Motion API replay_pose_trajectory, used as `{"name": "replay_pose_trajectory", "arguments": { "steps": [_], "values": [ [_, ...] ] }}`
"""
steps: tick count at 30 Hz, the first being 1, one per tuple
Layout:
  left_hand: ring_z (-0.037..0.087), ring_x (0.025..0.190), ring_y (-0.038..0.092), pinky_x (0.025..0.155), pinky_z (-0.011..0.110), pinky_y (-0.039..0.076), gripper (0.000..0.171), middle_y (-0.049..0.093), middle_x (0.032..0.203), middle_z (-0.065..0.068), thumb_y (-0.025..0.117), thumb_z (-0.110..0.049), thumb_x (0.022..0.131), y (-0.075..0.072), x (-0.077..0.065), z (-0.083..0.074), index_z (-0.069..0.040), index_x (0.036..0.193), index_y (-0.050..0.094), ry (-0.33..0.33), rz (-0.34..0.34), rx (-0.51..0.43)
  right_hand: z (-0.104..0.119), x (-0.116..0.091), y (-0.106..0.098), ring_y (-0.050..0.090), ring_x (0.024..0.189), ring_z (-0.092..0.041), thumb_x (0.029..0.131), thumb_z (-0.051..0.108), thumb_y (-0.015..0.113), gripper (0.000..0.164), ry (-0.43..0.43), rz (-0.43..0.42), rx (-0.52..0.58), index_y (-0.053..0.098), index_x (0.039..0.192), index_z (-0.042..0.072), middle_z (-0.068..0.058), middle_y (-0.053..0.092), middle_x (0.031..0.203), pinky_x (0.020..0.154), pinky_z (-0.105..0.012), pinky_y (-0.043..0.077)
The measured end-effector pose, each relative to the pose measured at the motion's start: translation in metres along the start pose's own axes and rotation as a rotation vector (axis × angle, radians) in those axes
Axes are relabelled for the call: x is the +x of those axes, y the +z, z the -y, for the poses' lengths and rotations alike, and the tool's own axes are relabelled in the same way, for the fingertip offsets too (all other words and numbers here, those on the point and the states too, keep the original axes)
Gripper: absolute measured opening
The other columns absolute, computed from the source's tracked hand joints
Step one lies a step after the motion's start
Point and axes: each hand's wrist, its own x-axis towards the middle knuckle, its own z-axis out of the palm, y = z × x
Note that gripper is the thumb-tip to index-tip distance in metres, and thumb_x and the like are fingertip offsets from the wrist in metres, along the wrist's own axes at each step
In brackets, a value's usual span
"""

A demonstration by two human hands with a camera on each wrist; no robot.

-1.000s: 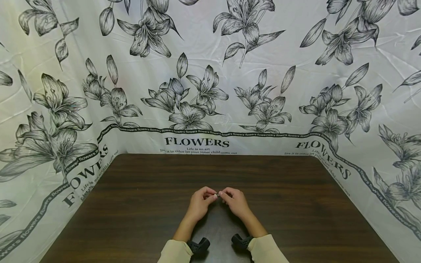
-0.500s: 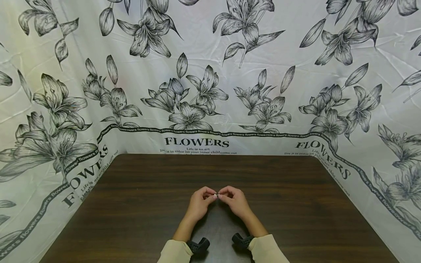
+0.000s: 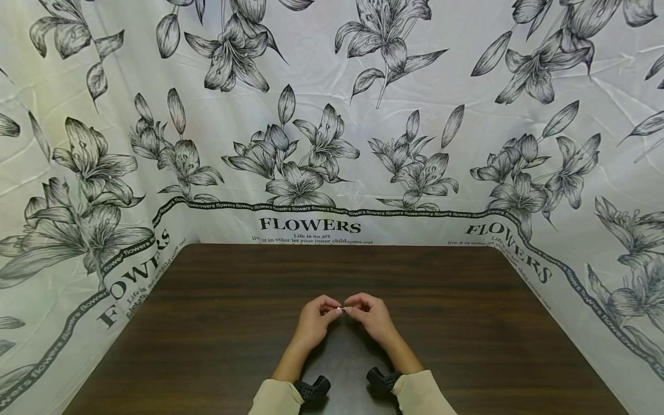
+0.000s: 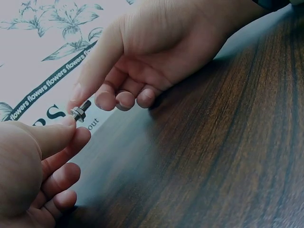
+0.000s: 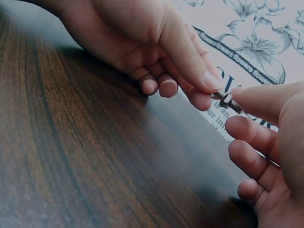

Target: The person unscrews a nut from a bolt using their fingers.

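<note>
My left hand (image 3: 313, 324) pinches one end of a small metal bolt (image 5: 236, 108) between thumb and index finger, above the table. A hex nut (image 5: 225, 99) sits partway along the bolt, and threads show beyond it. My right hand (image 3: 374, 320) meets it from the other side, its thumb at the nut and its index finger just below the bolt's free end. In the left wrist view the bolt's threaded end points up and right, between the right thumb and index finger. The left fingertips hide the bolt's held end. Both hands' other fingers are loosely curled.
Beneath the hands is a dark wood-grain table (image 3: 233, 305). White cloth printed with flowers (image 3: 311, 150) hangs behind and along its sides. Each wrist carries a black camera mount, one on the left (image 3: 313, 388) and one on the right (image 3: 383, 379).
The right fingertips have shifted slightly at the nut and bolt. My left hand keeps its hold almost in place.
</note>
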Motion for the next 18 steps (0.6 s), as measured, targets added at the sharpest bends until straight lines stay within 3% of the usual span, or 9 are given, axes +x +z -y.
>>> {"name": "replay_pose_trajectory", "arguments": {
  "steps": [6, 13, 18],
  "values": [
    [0.011, 0.072, 0.060, 0.065, 0.027, 0.047, 0.007, 0.068, 0.079, -0.001, 0.072, -0.011, 0.088, 0.000, 0.000, 0.001, -0.007, 0.092, 0.068, 0.006, -0.003, 0.006, 0.002, 0.000, 0.002, 0.058, 0.064, -0.026, 0.090, 0.001, 0.067, 0.015, 0.022, -0.007, -0.037, 0.069, 0.101, -0.008, -0.014, 0.062, 0.072, 0.060, -0.036, 0.051],
    [0.011, 0.071, 0.058, 0.064, 0.027, 0.046, 0.007, 0.067, 0.078, -0.003, 0.072, -0.013, 0.088, 0.000, 0.000, 0.001, -0.010, 0.092, 0.068, 0.000, -0.004, 0.021, 0.002, 0.001, 0.004, 0.060, 0.067, -0.032, 0.094, 0.006, 0.063, 0.014, 0.039, -0.013, -0.076, 0.070, 0.096, -0.006, -0.016, 0.064, 0.073, 0.061, -0.027, 0.049],
    [0.012, 0.072, 0.058, 0.064, 0.027, 0.046, 0.007, 0.067, 0.078, -0.003, 0.073, -0.014, 0.088, 0.000, 0.001, 0.001, -0.010, 0.092, 0.068, -0.009, -0.005, 0.027, -0.022, 0.006, 0.007, 0.060, 0.065, -0.023, 0.095, 0.012, 0.064, 0.014, 0.044, -0.044, -0.124, 0.072, 0.091, 0.001, -0.007, 0.064, 0.070, 0.060, -0.026, 0.048]
  ]
}}
